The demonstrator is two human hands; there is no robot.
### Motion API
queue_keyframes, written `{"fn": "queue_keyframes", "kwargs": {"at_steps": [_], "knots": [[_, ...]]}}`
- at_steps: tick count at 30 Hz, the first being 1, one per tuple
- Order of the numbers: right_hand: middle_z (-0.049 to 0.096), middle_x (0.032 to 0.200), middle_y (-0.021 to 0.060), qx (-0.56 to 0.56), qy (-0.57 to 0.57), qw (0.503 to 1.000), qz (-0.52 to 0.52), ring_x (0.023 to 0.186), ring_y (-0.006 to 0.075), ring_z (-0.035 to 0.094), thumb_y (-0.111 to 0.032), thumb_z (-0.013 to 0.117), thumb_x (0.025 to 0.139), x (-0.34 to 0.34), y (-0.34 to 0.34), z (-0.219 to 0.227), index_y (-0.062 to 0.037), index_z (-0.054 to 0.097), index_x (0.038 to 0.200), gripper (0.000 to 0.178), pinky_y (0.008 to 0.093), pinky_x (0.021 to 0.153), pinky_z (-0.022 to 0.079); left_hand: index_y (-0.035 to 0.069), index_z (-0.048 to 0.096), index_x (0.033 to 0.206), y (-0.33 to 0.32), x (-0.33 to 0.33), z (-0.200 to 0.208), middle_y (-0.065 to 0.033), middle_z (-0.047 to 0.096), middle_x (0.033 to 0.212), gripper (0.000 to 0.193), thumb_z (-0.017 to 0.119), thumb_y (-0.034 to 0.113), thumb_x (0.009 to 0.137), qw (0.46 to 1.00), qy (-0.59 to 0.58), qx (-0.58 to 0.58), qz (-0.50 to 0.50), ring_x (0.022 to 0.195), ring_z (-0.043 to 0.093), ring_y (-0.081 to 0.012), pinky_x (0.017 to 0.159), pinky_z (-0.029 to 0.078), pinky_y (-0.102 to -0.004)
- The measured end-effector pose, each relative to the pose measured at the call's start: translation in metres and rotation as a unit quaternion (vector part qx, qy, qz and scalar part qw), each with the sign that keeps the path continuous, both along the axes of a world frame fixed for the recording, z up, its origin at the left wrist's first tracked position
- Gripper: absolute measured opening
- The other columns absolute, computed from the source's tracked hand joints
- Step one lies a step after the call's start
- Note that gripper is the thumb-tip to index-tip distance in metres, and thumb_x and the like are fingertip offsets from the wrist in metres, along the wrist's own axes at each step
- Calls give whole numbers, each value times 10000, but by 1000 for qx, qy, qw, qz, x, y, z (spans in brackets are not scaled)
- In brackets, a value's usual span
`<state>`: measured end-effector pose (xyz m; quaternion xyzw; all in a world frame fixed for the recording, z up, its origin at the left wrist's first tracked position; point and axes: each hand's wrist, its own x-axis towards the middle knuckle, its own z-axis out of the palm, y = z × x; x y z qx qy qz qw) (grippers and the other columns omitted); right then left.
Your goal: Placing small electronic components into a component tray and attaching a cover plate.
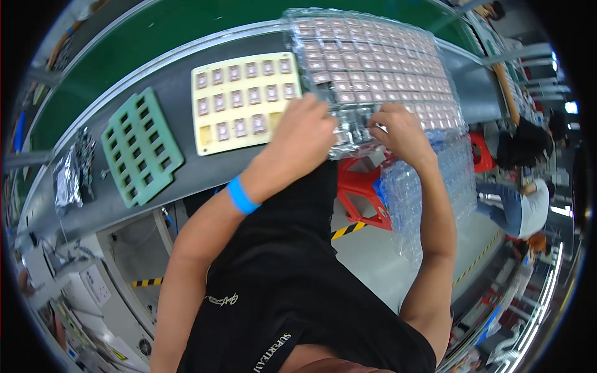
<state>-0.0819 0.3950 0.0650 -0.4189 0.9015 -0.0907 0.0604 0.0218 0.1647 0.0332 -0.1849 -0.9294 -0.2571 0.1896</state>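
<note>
My left hand (303,132), with a blue band on its wrist, is curled at the near left corner of a clear blister tray (348,151). Its fingers are closed, and whatever they hold is hidden. Over the tray's near rows my right hand (401,132) is pinched, a small bright spot showing at its fingertips. Many small pinkish rectangular parts (373,59) fill the tray's far rows; the near-left pockets between my hands hold none. Left of my left hand lies a cream fixture plate (244,146) with similar parts in most recesses; one at its near left corner is bare.
A green slotted frame (142,146) lies left of the cream plate. Beyond it are silvery plastic bags (68,180). Red stools (367,193) and stacked clear trays (429,180) stand below the bench edge. Another person (525,208) is at the right.
</note>
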Motion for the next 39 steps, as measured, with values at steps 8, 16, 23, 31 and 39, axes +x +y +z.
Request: {"fn": "queue_keyframes", "kwargs": {"at_steps": [8, 16, 23, 31, 39], "knots": [[622, 878, 124, -99, 69, 993, -10, 822, 335, 627, -58, 698, 849, 2, -14, 40, -54, 716, 936, 88, 424, 722, 491, 64, 692, 669, 29, -26, -18, -85, 602, 800, 69, 675, 106, 721, 999, 32, -24, 30, 903, 555, -276, 798, 423, -429], [630, 924, 106, -122, 84, 980, 131, 805, 314, 674, 28, 662, 812, 17, -96, 30, -72, 698, 964, 186, 418, 697, 531, 54, 654, 662, -70, 32, 15, -130, 600, 762, 151, 721, 179, 716, 976, 34, 67, 206, 804, 565, -325, 743, 434, -457], [570, 955, 89, -30, 80, 948, 307, 871, 285, 662, -11, 647, 798, 27, -144, 2, -83, 628, 1000, 216, 404, 740, 568, 37, 667, 699, -148, 85, 2, -119, 585, 739, 142, 697, 162, 758, 928, -85, -21, 362, 774, 527, -310, 721, 415, -435], [669, 1093, 131, -114, -33, 974, 193, 980, 333, 664, -34, 681, 856, 24, -135, 6, -70, 695, 1141, 288, 415, 835, 554, 17, 656, 726, -142, 80, -3, -135, 617, 764, 220, 700, 215, 810, 921, -146, 1, 362, 791, 518, -323, 768, 425, -440], [647, 1084, 169, -79, -28, 981, 175, 1039, 361, 613, -145, 735, 859, 36, -133, -4, -20, 634, 1205, 382, 450, 900, 515, 34, 712, 1045, -147, 93, -2, -104, 589, 943, 278, 780, 150, 802, 968, -75, 56, 232, 897, 530, -303, 820, 477, -409]]}}
